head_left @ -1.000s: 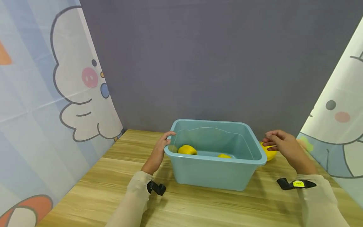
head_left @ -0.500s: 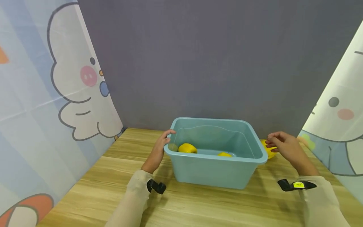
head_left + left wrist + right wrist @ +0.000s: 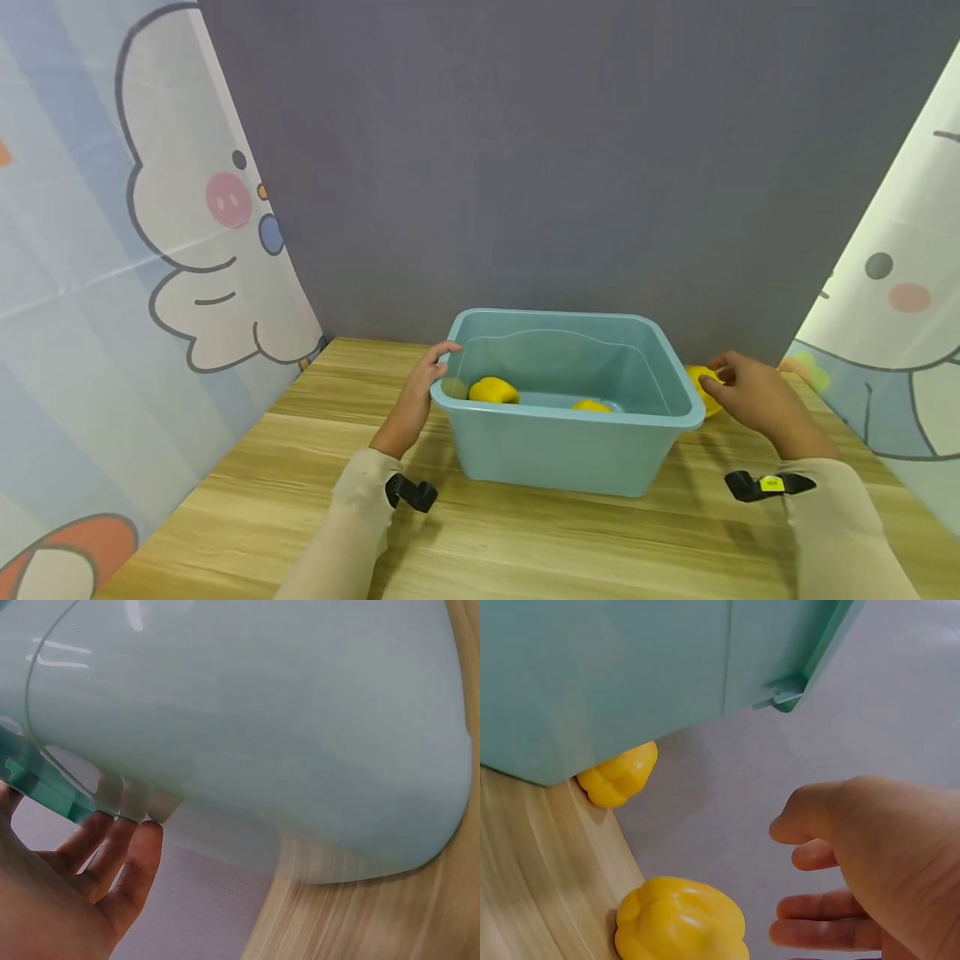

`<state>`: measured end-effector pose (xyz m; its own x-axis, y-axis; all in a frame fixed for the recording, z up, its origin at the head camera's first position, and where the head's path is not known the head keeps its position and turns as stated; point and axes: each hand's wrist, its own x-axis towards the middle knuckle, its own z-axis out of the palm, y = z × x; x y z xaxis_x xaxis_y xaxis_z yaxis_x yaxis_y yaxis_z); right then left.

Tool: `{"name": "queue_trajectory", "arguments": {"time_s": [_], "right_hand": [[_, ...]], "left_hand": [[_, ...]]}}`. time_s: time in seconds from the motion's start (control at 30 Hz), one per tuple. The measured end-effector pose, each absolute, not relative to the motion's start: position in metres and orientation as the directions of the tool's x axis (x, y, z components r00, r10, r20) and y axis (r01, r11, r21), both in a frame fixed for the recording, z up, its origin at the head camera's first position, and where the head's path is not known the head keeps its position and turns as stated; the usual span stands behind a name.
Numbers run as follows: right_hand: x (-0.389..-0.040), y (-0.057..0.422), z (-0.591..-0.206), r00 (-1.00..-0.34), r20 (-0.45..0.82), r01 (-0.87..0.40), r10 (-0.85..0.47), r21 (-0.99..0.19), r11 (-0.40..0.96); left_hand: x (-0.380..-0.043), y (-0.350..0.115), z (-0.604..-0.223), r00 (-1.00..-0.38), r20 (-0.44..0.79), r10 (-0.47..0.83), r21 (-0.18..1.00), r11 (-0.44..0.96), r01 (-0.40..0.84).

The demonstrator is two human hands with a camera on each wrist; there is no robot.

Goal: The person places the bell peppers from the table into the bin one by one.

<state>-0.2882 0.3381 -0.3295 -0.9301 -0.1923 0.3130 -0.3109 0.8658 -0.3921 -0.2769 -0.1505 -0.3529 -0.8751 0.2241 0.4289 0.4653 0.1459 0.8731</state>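
A light blue plastic bin (image 3: pixel 555 454) stands on the wooden table with two yellow peppers (image 3: pixel 492 390) in view inside. My left hand (image 3: pixel 414 396) holds the bin's left rim. In the left wrist view, its fingertips (image 3: pixel 150 832) touch the outer wall under the rim. My right hand (image 3: pixel 761 398) is beyond the bin's right side, over a yellow bell pepper (image 3: pixel 703 392) it partly covers. In the right wrist view, its relaxed fingers hold nothing and sit apart from the nearer bell pepper (image 3: pixel 682 922). Another bell pepper (image 3: pixel 619 776) is partly hidden by the bin.
The wooden table (image 3: pixel 300 500) ends at a grey backdrop (image 3: pixel 555 158) close behind the bin. Cartoon-printed curtains (image 3: pixel 97 250) stand at the left and right. Each sleeve carries a black wrist strap.
My right hand has moved slightly left and turned over the yellow bell pepper beside the bin. My left hand stays on the rim. The head view has shifted a little.
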Motion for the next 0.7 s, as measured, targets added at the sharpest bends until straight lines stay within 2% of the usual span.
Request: {"name": "queue_trajectory", "arguments": {"time_s": [0.23, 0.7], "right_hand": [[-0.293, 0.342, -0.334, -0.925, 0.321, -0.313, -0.205, -0.336, 0.888], [-0.298, 0.353, -0.359, -0.926, 0.335, -0.296, -0.176, -0.353, 0.887]], "left_hand": [[-0.277, -0.151, -0.352, -0.873, 0.434, 0.221, 0.872, 0.139, 0.469], [-0.277, -0.150, -0.353, -0.876, 0.427, 0.225, 0.876, 0.138, 0.462]]}}
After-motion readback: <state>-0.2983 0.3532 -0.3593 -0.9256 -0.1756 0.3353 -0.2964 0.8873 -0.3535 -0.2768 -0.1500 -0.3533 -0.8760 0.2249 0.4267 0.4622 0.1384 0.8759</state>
